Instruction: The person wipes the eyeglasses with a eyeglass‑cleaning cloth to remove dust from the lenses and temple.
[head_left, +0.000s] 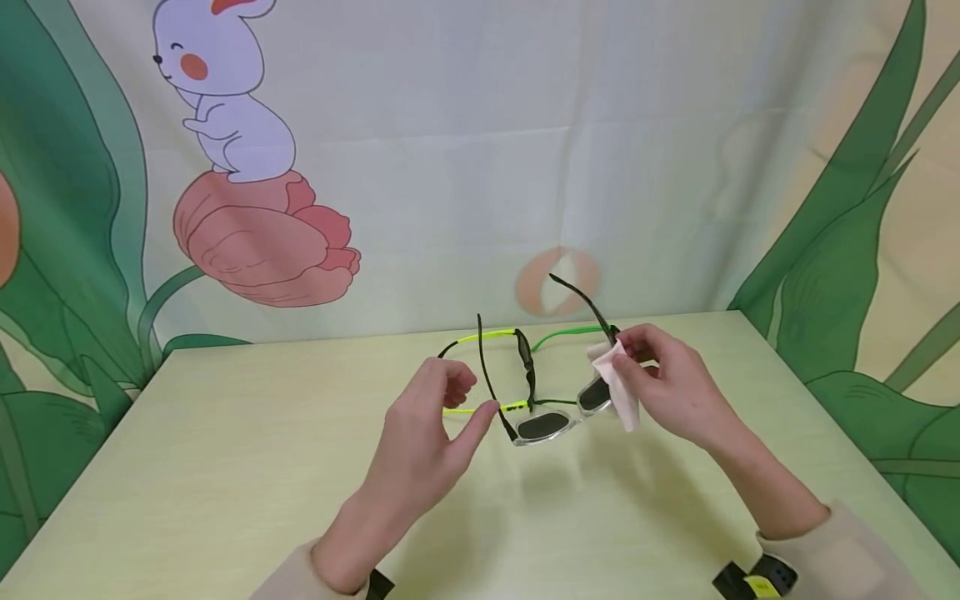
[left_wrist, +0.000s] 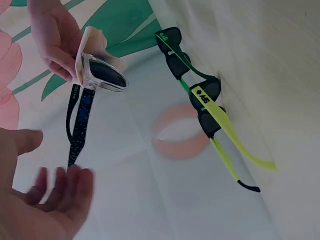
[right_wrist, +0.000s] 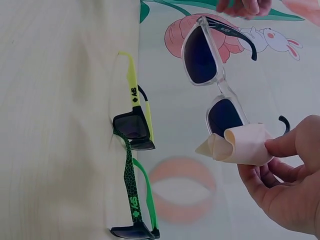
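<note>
My right hand (head_left: 678,387) pinches a pale pink cloth (right_wrist: 242,145) around one end of clear-framed sunglasses (right_wrist: 218,75) with dark lenses and black temples, holding them above the table. In the head view, my left hand (head_left: 423,437) is beside the other temple, fingers bent and thumb extended. The left wrist view shows this left hand (left_wrist: 50,200) with its fingers spread loosely near the dark temple's tip (left_wrist: 75,155); whether they touch cannot be told.
Behind the held pair, sunglasses with yellow temples (left_wrist: 220,117) and sunglasses with green temples (right_wrist: 131,192) stand on the pale table (head_left: 225,467). A printed curtain (head_left: 450,167) hangs behind the table.
</note>
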